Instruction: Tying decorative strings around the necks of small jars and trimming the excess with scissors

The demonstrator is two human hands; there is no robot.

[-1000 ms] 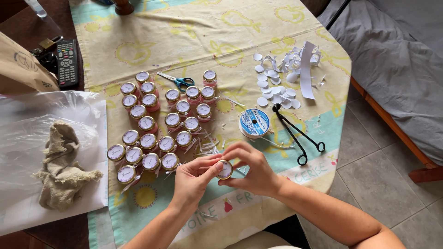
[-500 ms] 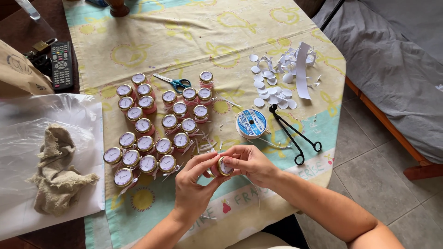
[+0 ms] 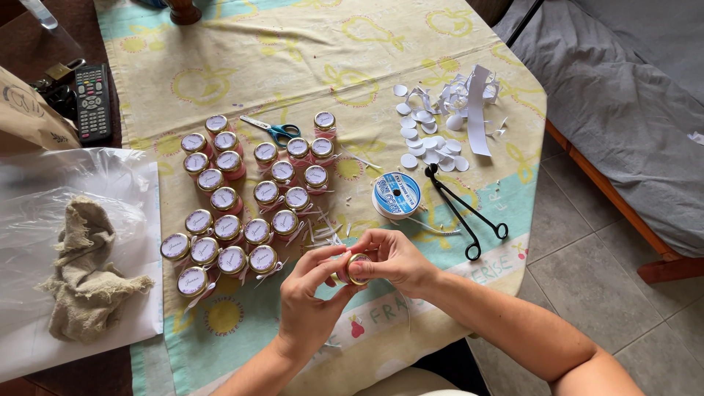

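Gold-lidded jar (image 3: 355, 268) held between left hand (image 3: 308, 301), right hand (image 3: 396, 258).

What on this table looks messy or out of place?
Mostly tidy: the labelled jars stand in neat rows. The odd spots are the paper scraps strewn at the far right, thin snippets littered beside the jars, and a crumpled cloth on plastic sheeting.

round white jar labels (image 3: 265, 193) table centre | brown paper bag (image 3: 29, 110) far left
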